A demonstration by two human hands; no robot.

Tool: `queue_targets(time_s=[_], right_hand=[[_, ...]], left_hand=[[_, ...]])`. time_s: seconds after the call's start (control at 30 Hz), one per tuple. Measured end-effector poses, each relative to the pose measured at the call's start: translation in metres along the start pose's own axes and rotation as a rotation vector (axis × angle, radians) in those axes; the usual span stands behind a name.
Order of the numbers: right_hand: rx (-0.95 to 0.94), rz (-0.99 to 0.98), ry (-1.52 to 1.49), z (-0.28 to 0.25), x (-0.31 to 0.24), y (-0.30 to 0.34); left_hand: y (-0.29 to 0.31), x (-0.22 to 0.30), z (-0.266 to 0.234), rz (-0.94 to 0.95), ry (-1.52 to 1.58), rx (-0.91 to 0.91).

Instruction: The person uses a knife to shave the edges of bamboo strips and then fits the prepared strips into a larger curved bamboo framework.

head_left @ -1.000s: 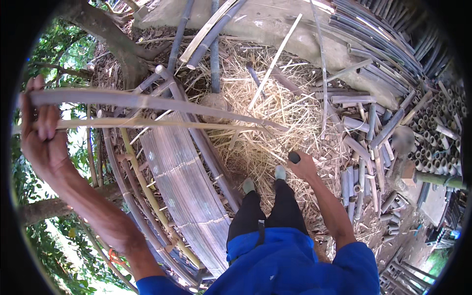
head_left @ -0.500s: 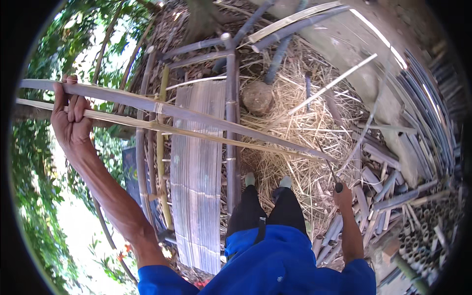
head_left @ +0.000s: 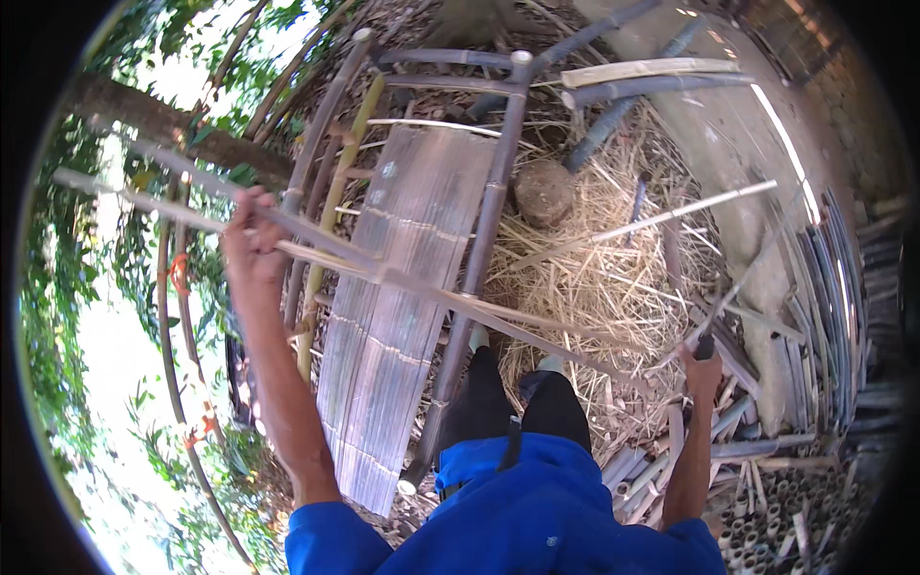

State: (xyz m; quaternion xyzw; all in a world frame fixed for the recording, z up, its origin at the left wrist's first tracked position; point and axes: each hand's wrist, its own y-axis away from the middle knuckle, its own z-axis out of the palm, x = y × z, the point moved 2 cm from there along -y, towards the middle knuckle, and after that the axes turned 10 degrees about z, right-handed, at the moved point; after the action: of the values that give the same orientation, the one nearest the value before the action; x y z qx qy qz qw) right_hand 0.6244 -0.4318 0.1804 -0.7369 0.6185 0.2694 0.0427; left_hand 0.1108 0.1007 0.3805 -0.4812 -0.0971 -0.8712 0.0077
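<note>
The person's left hand [head_left: 254, 238] grips two long bamboo strips [head_left: 422, 288], which stick out past it on both sides and slant down toward the right hand [head_left: 702, 372]. That hand is closed around a dark handle [head_left: 706, 347]. Right of the left hand is a flat bamboo panel [head_left: 383, 335], with straw [head_left: 565, 278] nearer the right hand.

In the bench top [head_left: 407, 220] we see weathered, matt bamboo slats, and in its side pole [head_left: 494, 201] smoother bamboo with a faint sheen. The two strips [head_left: 498, 331] look to us like split bamboo, their finish blurred, while the shavings [head_left: 585, 307] are dry and fibrous and the round block [head_left: 544, 194] is rough and matt. We find soft, matt cloth in the blue shirt [head_left: 527, 508] and black trousers [head_left: 479, 402], and a dark, matt tool handle [head_left: 704, 347]
</note>
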Motion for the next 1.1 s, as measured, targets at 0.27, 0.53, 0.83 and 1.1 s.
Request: queue_targets(time_s=[0.27,0.53,0.83,1.1], right_hand=[[-0.955,-0.306,-0.027,0.141,-0.162,0.111],[-1.006,-0.427,0.278,0.179,-0.171,0.178],[-1.040,-0.339,0.392,0.198,-0.164,0.186],[-1.109,-0.335,0.442,0.210,-0.169,0.184]], left_hand=[[-0.068,-0.143,-0.077,-0.355,-0.017,-0.055],[-0.076,-0.233,-0.167,-0.632,-0.123,0.159],[-0.063,-0.279,-0.223,-0.466,0.052,0.507],[-0.071,-0.276,-0.224,-0.571,-0.067,0.421]])
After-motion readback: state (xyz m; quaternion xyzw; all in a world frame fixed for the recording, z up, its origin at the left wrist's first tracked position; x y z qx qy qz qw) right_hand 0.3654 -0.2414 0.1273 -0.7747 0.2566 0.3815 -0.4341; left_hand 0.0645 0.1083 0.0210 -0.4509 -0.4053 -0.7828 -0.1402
